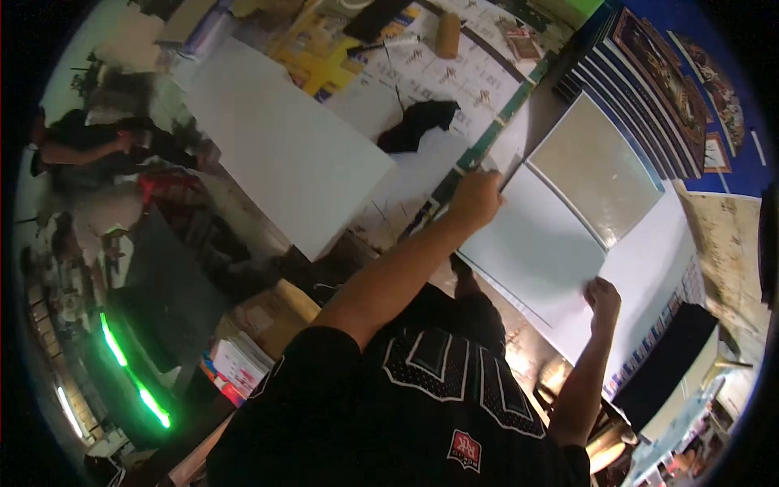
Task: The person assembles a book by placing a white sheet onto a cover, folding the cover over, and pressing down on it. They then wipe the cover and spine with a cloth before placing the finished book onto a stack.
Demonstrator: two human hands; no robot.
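Note:
A large open hardcover book lies in front of me, with a shiny grey-beige panel (599, 170) on the far side and a pale white sheet (531, 256) on the near side. A dark seam divides the two. My left hand (479, 199) is closed at the left edge of the white sheet, close to the seam. At the opposite edge, my right hand (602, 302) has curled fingers, slightly blurred. Both hands appear to grip the sheet by its sides, though the fingertips are partly hidden.
A stack of dark-covered books (641, 89) stands at the far right. To the left lies a big white board (284, 146), with a black cloth (419, 126), a marker (385, 45) and a brown roll (448, 35) beyond it. Another person (85, 146) is at far left.

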